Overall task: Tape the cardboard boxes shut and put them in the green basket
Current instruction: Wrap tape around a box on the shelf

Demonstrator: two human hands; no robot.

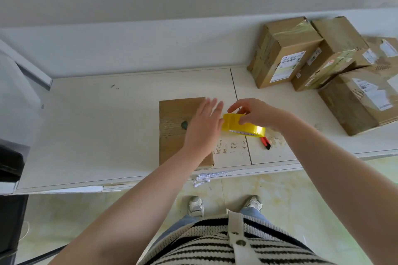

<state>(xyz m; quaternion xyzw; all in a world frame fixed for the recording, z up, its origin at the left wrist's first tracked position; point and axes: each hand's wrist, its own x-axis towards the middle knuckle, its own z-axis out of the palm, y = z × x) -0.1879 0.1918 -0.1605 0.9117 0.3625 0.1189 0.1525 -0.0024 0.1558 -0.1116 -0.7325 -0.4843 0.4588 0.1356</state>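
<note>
A flat brown cardboard box (174, 127) lies on the white table (97, 127) in front of me. My left hand (203, 127) lies on its right part with straight fingers, palm down. Just right of the box, my right hand (256, 114) grips a yellow roll of tape (241, 126) from above, right beside my left hand's thumb. Whether a strip of tape runs onto the box I cannot tell. The green basket is not in view.
Several taped cardboard boxes (286, 54) with labels are stacked at the table's back right. A red utility knife (266, 143) lies on the table under my right wrist. A dark object (10, 161) sits at the left edge.
</note>
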